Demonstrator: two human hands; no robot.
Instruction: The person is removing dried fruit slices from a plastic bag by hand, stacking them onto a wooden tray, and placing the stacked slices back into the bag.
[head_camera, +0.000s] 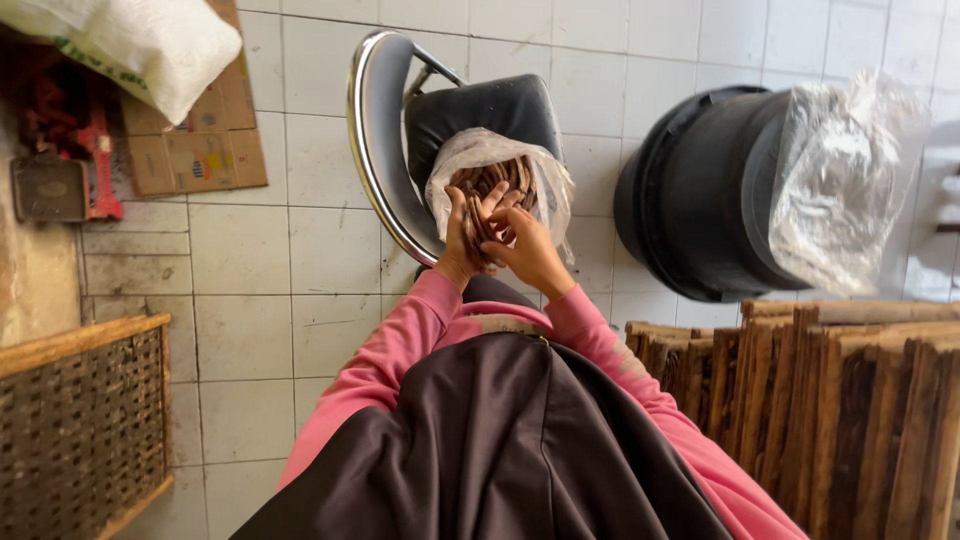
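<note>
- Person stands over a black chair (500, 110) with a chrome frame, pink sleeves out front, both hands at a clear plastic bag (455, 165) sitting on the seat.
- Bag is full of brown sticks (495, 175), thin and rod-like, packed side by side; their ends face up out of the bag mouth.
- Left hand (468, 228): fingers curled round a small bunch of the same sticks, holding them at the bag's near edge. Bunch runs roughly along the line from wrist towards the bag.
- Right hand (530, 250): touching that bunch from the right side, fingers bent against it; whether it grips or only steadies, I can't tell.
- Both hands are touching each other, equally close to the bag; the bag mouth lies just beyond the fingertips, away from the body.
- Around: black tub (690, 200) on its side to the right with crinkled plastic sheet (840, 180) over it, stack of wooden frames (840, 400) lower right, wicker basket (80, 430) lower left, white sack (140, 45) and cardboard (200, 140) upper left, all on a white tiled floor (290, 250).
</note>
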